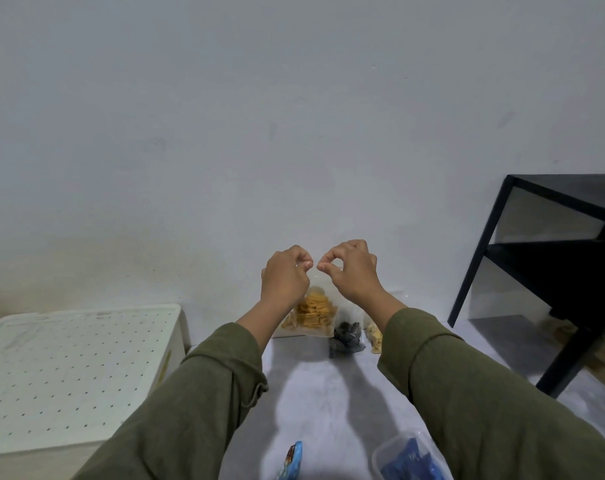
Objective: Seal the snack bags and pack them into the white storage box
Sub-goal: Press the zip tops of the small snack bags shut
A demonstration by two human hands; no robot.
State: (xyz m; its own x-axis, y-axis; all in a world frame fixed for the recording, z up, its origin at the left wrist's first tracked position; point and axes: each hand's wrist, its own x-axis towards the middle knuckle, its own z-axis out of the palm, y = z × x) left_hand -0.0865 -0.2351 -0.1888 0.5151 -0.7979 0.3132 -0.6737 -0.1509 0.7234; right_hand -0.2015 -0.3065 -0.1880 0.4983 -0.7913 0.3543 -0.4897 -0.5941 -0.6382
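Grey floor under a pale wall: left hand (pixel 284 274) and right hand (pixel 350 268) each pinch the clear chip bag's (pixel 313 311) top, held up. Uneven pressing could leave gaps. White storage box (pixel 69 372) sits left, lid closed.

Head-worn view, forward and slightly down, close above raised forearms.
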